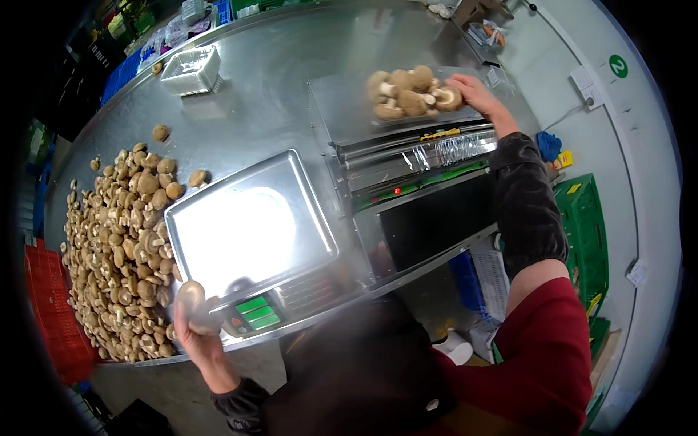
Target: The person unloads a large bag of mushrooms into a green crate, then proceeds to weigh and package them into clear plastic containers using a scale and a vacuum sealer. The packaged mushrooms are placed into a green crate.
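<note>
My left hand (199,338) holds a brown-capped mushroom (191,297), blurred, at the near left corner of a weighing scale. The scale's steel pan (234,234) bears no mushrooms and reflects bright light. Beside it on the left spreads a large heap of shiitake-like mushrooms (120,245). At the far right, my right hand (477,98) grips the right end of a tray (403,121) filled with mushrooms (411,101). That tray is above the flat top behind a film wrapping machine (420,163); whether it rests there cannot be told.
A stack of clear plastic trays (191,71) stands at the table's far left. The scale's green-lit display (257,313) faces me. A dark plate (436,218) fronts the wrapping machine. A red crate (54,310) stands left, green crates (583,234) right along the wall.
</note>
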A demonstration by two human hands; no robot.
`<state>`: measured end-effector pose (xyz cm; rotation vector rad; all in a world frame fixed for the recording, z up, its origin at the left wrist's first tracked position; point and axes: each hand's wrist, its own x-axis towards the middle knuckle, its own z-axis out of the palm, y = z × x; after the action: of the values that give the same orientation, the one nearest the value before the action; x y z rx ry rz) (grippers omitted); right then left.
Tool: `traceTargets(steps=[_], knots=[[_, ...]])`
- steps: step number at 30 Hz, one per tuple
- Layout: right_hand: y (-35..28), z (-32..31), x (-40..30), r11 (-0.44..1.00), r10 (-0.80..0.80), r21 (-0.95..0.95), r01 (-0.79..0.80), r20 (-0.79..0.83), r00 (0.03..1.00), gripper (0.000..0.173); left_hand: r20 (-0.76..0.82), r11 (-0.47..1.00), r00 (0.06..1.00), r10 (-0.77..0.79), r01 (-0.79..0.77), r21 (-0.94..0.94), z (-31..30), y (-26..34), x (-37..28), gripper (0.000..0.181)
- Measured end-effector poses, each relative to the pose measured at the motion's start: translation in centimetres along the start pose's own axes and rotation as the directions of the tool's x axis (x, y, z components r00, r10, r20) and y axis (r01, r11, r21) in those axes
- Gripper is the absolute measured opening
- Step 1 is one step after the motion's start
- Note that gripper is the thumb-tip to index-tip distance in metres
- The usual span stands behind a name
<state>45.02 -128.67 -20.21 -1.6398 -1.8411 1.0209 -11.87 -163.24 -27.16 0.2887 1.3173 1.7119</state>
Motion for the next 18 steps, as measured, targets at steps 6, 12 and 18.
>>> traceTargets(steps=[6, 12, 18], knots=[[6.4, -7.6, 0.3, 0.987, 0.123, -0.112, -0.116, 0.060, 0.991, 0.024, -0.189, 0.985, 0.966, -0.174, 0.171, -0.032, -4.1, 1.1, -3.7, 0.033], [7.6, -13.0, 3.3, 0.847, 0.275, -0.401, -0.349, -0.230, 0.933, 0.057, -0.156, 0.978, 0.969, -0.192, 0.175, -0.115, -7.2, 1.7, -4.2, 0.031], [-10.8, 4.0, 11.6, 0.821, -0.490, -0.449, 0.353, -0.235, 0.840, 0.051, -0.230, 0.967, 0.952, -0.200, 0.153, -0.205, -8.3, 1.5, -3.4, 0.033]])
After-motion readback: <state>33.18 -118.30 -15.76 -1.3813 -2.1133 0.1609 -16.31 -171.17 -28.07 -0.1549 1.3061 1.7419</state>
